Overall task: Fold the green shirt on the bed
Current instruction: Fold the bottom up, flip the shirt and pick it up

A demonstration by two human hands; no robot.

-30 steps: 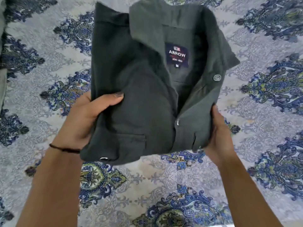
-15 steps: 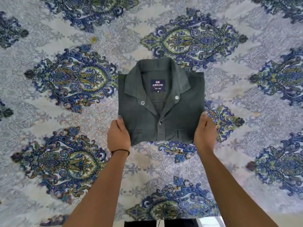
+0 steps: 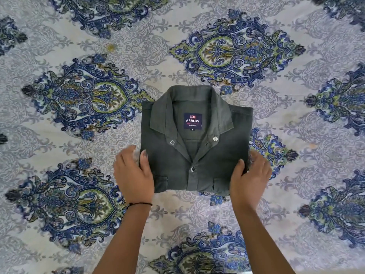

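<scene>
fingers [image 3: 128,155] loose and spread, gripping nothing; rested the left hand [image 3: 134,175] and right hand [image 3: 249,179] against the near side edges of the green shirt [image 3: 223,155], thumbs [image 3: 143,157] on the cloth. found the shirt flat on the bed [image 3: 59,46] as a neat rectangle, collar [image 3: 189,93] up, label [image 3: 192,121] showing; judged the folding done and the setting-down in hand; needed next only a light squaring pat and a clean lift-away without dragging the edges.

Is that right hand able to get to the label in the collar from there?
Probably yes: the right hand lies at the lower right edge of the shirt, and the label shows bare in the open collar, with nothing between them.
</scene>
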